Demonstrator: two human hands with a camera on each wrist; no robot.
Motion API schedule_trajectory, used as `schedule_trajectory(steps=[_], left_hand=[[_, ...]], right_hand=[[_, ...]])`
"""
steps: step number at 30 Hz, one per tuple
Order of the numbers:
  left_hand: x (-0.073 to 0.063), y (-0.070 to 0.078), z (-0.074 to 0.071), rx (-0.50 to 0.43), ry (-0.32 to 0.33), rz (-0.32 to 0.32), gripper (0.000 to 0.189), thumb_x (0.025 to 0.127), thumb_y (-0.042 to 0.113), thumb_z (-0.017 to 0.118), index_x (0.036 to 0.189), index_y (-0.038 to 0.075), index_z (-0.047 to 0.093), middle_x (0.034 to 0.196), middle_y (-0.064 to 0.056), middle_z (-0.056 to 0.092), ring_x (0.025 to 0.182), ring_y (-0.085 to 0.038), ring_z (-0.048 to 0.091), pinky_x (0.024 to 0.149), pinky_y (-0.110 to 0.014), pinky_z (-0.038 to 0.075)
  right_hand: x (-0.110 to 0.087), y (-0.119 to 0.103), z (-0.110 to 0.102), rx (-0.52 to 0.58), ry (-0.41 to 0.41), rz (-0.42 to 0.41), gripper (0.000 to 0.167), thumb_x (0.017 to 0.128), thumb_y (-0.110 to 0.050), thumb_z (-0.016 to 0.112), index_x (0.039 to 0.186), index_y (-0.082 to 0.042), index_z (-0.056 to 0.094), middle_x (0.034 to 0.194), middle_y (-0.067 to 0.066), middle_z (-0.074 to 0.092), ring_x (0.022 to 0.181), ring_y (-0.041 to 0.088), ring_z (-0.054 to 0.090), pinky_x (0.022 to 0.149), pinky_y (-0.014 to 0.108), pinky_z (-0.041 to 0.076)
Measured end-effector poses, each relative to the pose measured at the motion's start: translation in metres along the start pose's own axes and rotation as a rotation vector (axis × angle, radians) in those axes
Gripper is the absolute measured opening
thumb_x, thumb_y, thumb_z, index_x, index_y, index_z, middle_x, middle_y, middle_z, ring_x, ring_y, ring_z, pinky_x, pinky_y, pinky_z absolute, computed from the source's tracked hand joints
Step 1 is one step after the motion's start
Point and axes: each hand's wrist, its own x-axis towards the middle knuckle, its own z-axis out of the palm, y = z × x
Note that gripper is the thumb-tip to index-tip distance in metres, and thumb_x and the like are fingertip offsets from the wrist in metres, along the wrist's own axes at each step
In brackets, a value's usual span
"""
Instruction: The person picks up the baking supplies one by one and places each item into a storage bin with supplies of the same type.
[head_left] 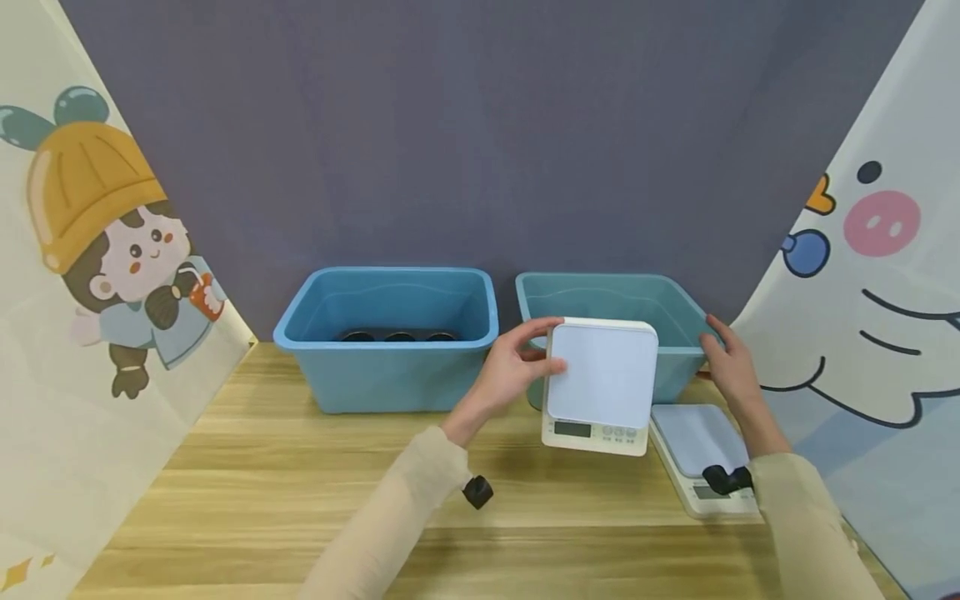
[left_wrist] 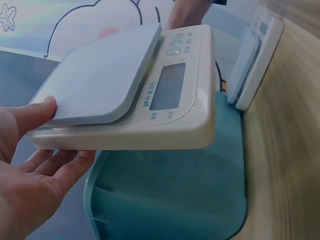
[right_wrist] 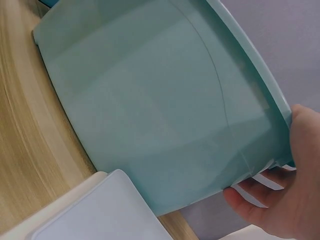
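Note:
My left hand [head_left: 501,379] holds a white kitchen scale [head_left: 602,379] by its left side, up in front of the green bin [head_left: 677,373]. In the left wrist view the thumb presses on the scale's pale platform [left_wrist: 100,75] and the fingers lie under its base. The scale is tilted so that its platform faces the head camera, with the display and buttons along the lower edge. My right hand [head_left: 731,367] grips the green bin's rim at the right front corner. In the right wrist view its fingertips [right_wrist: 240,200] curl under that corner.
A second white scale [head_left: 705,442] lies on the wooden table [head_left: 300,500] by the green bin's front right, partly under my right wrist. On the left stands a blue bin [head_left: 397,379] with several dark round things [head_left: 399,337] inside. A grey cloth wall [head_left: 480,142] rises behind.

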Motion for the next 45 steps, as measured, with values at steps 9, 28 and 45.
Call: schedule_trajectory(steps=[9, 28, 45], left_hand=[[0.01, 0.017, -0.004, 0.01, 0.056, 0.011, 0.056, 0.088, 0.012, 0.076, 0.138, 0.028, 0.058, 0.141, -0.004, 0.055, 0.106, -0.026, 0.07, 0.081, -0.043, 0.059], [0.043, 0.053, 0.003, 0.01, 0.112, 0.131, 0.055, 0.089, 0.011, 0.074, 0.139, 0.027, 0.057, 0.142, -0.005, 0.054, 0.107, -0.026, 0.07, 0.081, -0.038, 0.059], [0.08, 0.056, 0.011, -0.014, 0.253, 0.208, 0.053, 0.089, 0.006, 0.072, 0.137, 0.025, 0.06, 0.138, -0.007, 0.057, 0.107, -0.029, 0.069, 0.084, -0.038, 0.058]], right_hand=[[-0.001, 0.0, 0.0, -0.007, 0.002, -0.008, 0.064, 0.104, -0.041, 0.029, 0.16, -0.014, 0.013, 0.164, 0.023, 0.012, 0.138, 0.049, 0.032, 0.067, 0.016, 0.052], [-0.002, 0.0, 0.0, 0.0, 0.008, 0.005, 0.064, 0.104, -0.04, 0.029, 0.16, -0.014, 0.013, 0.164, 0.023, 0.012, 0.135, 0.048, 0.034, 0.068, 0.017, 0.053], [-0.002, 0.001, 0.0, -0.004, 0.012, 0.015, 0.064, 0.105, -0.042, 0.028, 0.16, -0.015, 0.014, 0.165, 0.021, 0.012, 0.136, 0.047, 0.034, 0.069, 0.017, 0.053]])
